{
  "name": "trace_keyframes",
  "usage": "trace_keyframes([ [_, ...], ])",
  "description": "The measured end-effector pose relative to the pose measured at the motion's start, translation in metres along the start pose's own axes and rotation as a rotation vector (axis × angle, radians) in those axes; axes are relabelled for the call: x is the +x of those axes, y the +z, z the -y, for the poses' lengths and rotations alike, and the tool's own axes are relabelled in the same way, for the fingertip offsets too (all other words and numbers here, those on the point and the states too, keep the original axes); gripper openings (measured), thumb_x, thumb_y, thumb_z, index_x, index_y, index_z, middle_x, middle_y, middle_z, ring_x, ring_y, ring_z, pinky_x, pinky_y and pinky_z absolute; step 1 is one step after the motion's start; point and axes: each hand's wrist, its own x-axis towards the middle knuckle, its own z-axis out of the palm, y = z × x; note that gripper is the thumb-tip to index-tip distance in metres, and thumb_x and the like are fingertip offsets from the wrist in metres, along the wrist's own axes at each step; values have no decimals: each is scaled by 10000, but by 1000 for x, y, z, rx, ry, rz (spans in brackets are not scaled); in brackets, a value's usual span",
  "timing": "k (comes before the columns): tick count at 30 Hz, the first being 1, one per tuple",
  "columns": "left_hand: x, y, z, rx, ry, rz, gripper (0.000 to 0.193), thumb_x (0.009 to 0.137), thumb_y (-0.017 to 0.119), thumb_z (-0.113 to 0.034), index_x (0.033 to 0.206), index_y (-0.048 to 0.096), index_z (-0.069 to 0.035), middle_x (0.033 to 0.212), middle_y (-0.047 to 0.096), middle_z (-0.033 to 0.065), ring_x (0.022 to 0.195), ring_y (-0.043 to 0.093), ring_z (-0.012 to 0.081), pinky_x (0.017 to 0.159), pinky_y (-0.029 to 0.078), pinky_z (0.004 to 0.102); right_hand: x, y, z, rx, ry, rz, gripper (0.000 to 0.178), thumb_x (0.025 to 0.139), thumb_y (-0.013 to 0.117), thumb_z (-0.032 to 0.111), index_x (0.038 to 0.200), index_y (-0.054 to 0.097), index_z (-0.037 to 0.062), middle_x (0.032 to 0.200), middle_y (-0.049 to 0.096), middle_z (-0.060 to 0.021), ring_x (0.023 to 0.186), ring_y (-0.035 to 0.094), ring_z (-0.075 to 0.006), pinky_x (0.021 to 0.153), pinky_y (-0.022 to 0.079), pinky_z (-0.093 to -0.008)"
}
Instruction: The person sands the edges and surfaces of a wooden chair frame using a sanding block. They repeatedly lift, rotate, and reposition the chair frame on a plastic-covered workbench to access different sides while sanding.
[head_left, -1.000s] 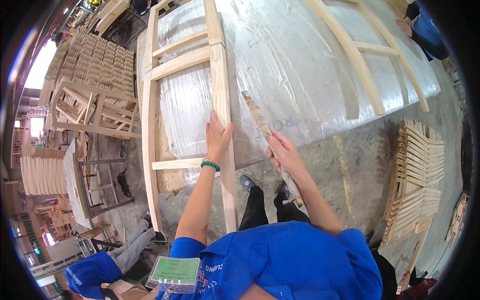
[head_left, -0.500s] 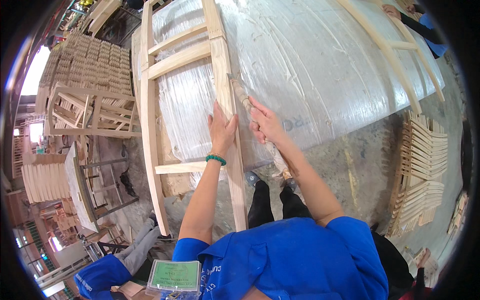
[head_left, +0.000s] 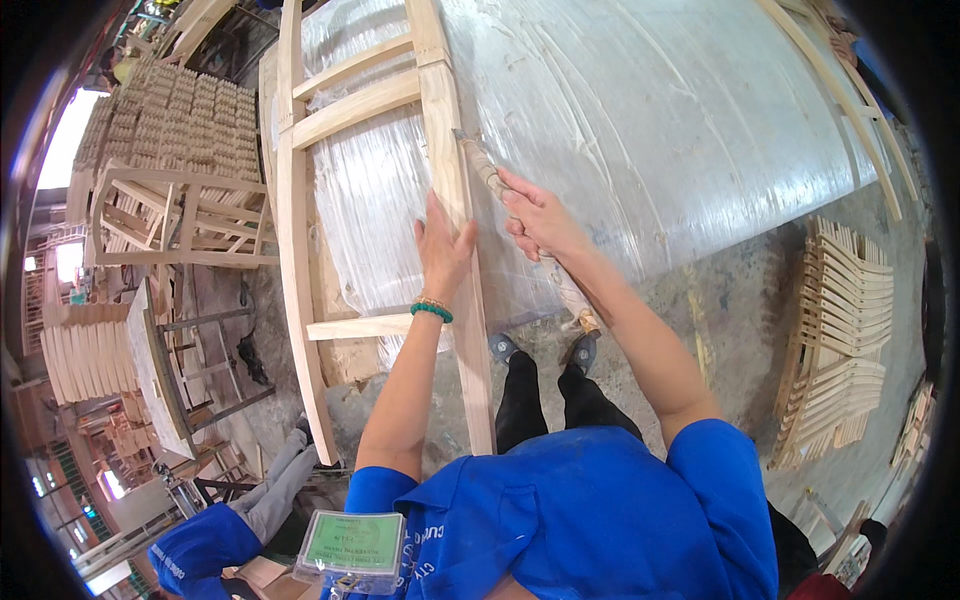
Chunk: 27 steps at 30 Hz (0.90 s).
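A pale wooden chair-like frame, with two long rails and several crosspieces, lies on a plastic-covered work surface. My left hand rests on its right rail, fingers stretched out and thumb apart, a green bead bracelet at the wrist. Just right of that rail, my right hand is closed around a long scraper-like tool with a wrapped handle. The tool's thin dark tip reaches the rail's right edge ahead of my left hand. Its handle end emerges below my right hand, along the forearm.
Another wooden frame lies at the far right, beside a partly visible co-worker's hand. Curved wooden parts are stacked on the right. At left stand tall stacks of parts and a metal-legged table. A person in blue is at lower left.
My right hand and the tool have shifted slightly forward along the rail. My left hand stays on the rail. The far-right frame has moved farther right.
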Motion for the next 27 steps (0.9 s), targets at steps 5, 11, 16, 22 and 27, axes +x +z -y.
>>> trace_keyframes([
  [5,-3,0,5,31,16,-37,814,844,586,-356,1426,186,48,1416,373,226,1328,341,325,1125,106,462,2,19,-4,82,10,-52,517,955,467,207,1448,311,188,613,470,-5,381,384,-71,320,349,-246],
  [11,2,0,1,8,11,18,822,858,561,-381,1442,155,31,1428,363,211,1340,337,292,1131,77,453,32,32,-13,-86,-241,-208,500,947,465,192,1430,347,137,591,476,-16,370,399,-83,319,340,-251],
  [16,-5,-4,13,50,37,-38,823,861,559,-388,1440,155,36,1427,364,218,1340,337,294,1134,76,438,12,22,-2,-155,-176,-109,516,949,459,190,1438,318,105,603,484,-14,367,411,-78,312,348,-254],
  [22,-2,-1,5,23,6,9,819,862,551,-378,1444,145,32,1445,338,211,1355,314,287,1128,89,456,-13,5,10,-129,10,16,533,954,457,198,1454,283,139,624,486,-15,374,410,-72,305,353,-248],
  [27,-1,1,4,25,11,-5,824,851,567,-361,1445,149,30,1441,346,209,1359,309,286,1129,79,454,-11,11,9,187,62,6,534,948,473,198,1451,296,159,643,480,-11,399,413,-73,322,345,-245],
])
